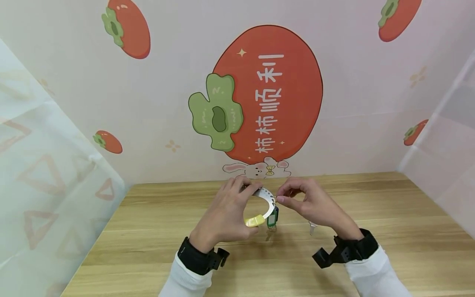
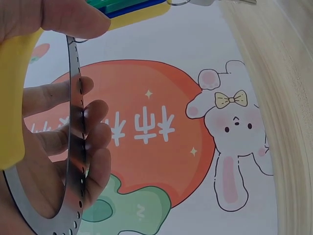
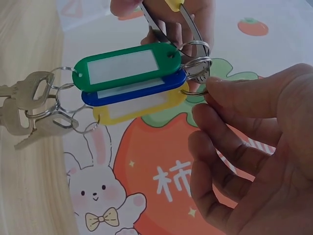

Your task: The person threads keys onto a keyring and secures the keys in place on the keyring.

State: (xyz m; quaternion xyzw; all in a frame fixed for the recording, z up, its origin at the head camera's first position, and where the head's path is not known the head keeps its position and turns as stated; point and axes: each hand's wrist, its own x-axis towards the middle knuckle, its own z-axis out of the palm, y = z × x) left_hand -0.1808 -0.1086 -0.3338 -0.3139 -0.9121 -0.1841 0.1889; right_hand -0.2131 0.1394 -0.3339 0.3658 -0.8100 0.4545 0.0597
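My left hand [image 1: 228,212] grips a large flat metal key ring [image 1: 270,204] with small holes along its edge and a yellow grip [image 1: 255,221]. From that ring hang a green key tag [image 3: 122,68], a blue key tag [image 3: 178,81] and a yellow key tag [image 3: 134,108], close together. Silver keys [image 3: 36,93] dangle from the tags on small split rings. Thumb and index finger of my right hand [image 1: 315,202] pinch the small split ring [image 3: 196,92] of the yellow tag, beside the edge of the large ring. Whether this split ring is threaded on it, I cannot tell.
Another silver key [image 1: 312,228] shows below the right hand, partly hidden by it. Beneath the hands is a wooden table [image 1: 148,247]. A patterned backdrop [image 1: 352,144] rises behind its far edge, with white sheets [image 1: 44,185] at the sides.
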